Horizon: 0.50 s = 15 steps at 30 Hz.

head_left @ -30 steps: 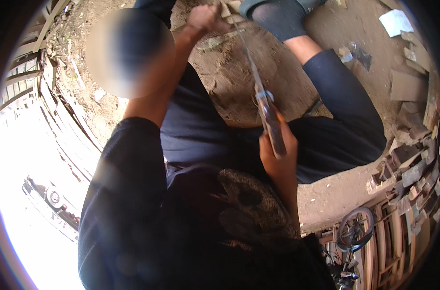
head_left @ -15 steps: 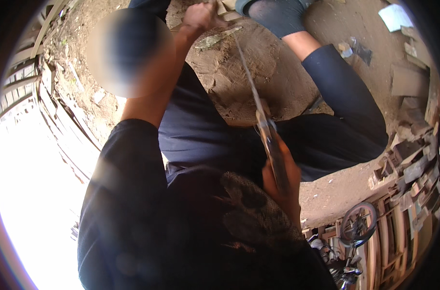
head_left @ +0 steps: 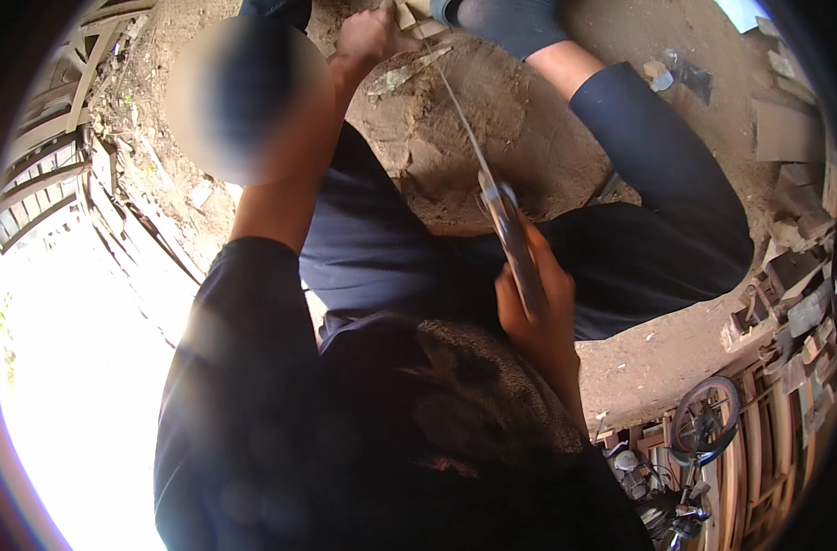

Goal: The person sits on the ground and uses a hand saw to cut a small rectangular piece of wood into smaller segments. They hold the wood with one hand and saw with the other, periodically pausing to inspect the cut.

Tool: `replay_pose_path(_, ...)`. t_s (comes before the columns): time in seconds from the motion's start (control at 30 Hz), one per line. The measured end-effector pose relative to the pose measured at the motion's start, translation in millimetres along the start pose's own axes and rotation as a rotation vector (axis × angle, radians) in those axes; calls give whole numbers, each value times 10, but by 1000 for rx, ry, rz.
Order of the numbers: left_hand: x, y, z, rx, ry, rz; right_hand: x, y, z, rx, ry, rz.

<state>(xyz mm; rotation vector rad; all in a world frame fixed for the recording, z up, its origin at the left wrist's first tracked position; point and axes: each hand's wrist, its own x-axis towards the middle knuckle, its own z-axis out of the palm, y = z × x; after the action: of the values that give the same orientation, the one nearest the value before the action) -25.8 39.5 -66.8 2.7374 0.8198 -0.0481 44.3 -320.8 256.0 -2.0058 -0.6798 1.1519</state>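
Observation:
At the top centre, my left hand [head_left: 367,37] has its fingers bent against pale wood pieces [head_left: 413,20]; what it holds is too small to make out. My right hand [head_left: 538,285] grips the handle of a long, thin-bladed hand tool [head_left: 469,129], which slants up and left over the dirt. The blade's far end lies just below my left hand, beside a pale, ragged strip [head_left: 400,78] on the ground. A blurred round patch hides part of my left arm and what is behind it. My dark-trousered legs lie bent around the work spot.
A socked foot in a sandal [head_left: 510,18] is at the top. Stacked scrap wood [head_left: 795,275] lines the right edge, with cardboard [head_left: 786,129] above. A bicycle [head_left: 703,418] stands at lower right. Wooden slats [head_left: 46,174] lie at the left, beside glaring daylight.
My right hand and the tool slid back toward me, then moved forward again by now. My left hand has shifted slightly left at the top.

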Motion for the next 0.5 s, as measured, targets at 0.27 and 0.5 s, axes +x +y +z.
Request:
replay_pose_path(0.27, -36, 416, -496, -52, 336, 84, -421, -255, -439, -82, 33, 144)
replay_pose_path(0.5, -91, 542, -641, -266, 229, 101, -511, -290, -255, -96, 34, 46)
